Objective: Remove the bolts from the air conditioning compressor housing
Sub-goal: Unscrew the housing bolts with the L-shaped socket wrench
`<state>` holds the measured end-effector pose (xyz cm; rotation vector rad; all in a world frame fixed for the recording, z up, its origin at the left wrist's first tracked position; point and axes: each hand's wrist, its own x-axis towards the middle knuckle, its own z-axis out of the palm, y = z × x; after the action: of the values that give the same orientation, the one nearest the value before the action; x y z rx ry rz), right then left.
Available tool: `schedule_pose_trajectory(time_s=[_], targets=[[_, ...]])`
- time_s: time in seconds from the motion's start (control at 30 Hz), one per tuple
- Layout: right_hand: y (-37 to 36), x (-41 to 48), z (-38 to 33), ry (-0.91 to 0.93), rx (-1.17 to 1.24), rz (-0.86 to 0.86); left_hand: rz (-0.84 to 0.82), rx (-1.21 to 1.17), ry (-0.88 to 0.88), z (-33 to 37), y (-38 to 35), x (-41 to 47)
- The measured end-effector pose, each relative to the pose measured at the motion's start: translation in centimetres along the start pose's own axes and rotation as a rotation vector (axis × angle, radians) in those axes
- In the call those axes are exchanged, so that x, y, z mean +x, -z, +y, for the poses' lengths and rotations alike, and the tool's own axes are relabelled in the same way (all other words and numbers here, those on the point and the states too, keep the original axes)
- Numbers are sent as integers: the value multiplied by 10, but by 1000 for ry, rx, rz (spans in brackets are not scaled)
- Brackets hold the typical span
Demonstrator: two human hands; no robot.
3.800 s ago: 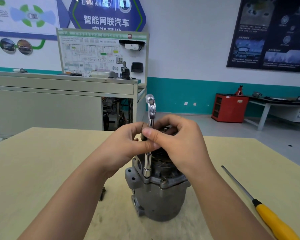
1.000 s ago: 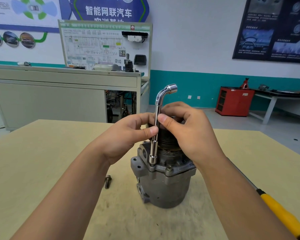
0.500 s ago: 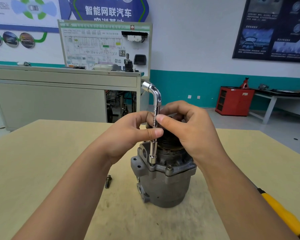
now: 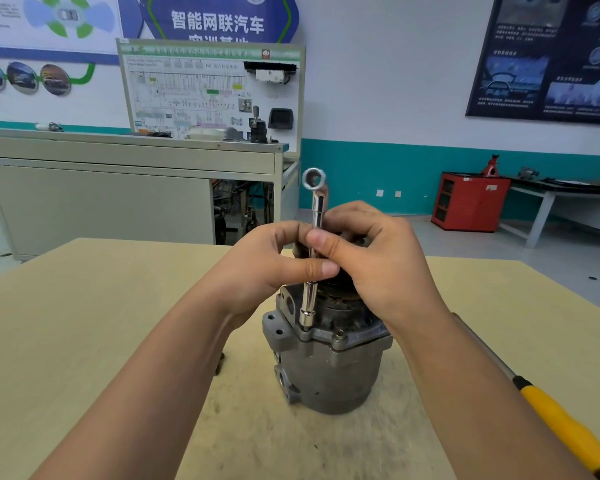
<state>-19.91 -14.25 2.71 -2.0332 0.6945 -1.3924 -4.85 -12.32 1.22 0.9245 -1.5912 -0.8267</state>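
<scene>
While the air conditioning compressor housing [image 4: 329, 372] stands upright on the pale wooden table [image 4: 84, 323] at the centre of the head view, both hands meet just above it. An L-shaped socket wrench [image 4: 308, 306] stands almost vertical over the housing's upper flange. Its lower socket is seated on the flange's left front corner, where it covers whatever bolt head lies beneath. Its bent upper end turns an open hexagonal mouth toward the camera.

The left hand [image 4: 267, 268] comes in from the lower left and pinches the wrench's shaft, with the thumb laid across the front of it. The right hand [image 4: 378, 268] comes in from the lower right and grips the same shaft slightly higher, its thumb pressed against the front and its fingers curled round behind.

Just right of the socket, a bolt [image 4: 340, 336] sits in the flange with its head showing. A small dark loose bolt [image 4: 219, 363] lies on the table left of the housing, partly hidden behind the left forearm. At the lower right a screwdriver [image 4: 568, 431] with a yellow handle lies on the table, its shaft running under the right forearm.

Beyond the table, a grey bench [image 4: 101, 202] carries a wiring display board [image 4: 208, 95] at the upper left, and a red cabinet [image 4: 470, 202] stands against the teal-banded wall at the right.
</scene>
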Motion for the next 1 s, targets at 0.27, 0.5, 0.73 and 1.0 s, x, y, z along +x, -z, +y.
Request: schedule_pose_trajectory(time_s=[0.27, 0.5, 0.73, 1.0], targets=[[1, 1, -1, -25, -4, -27, -95, -29, 40, 1, 9, -4], [2, 0, -1, -14, -31, -42, -49, -17, 39, -2, 8, -1], [4, 0, 2, -6, -12, -7, -35, -64, 31, 1, 9, -3], [3, -2, 0, -53, 30, 5, -12, 11, 62, 7, 6, -3]])
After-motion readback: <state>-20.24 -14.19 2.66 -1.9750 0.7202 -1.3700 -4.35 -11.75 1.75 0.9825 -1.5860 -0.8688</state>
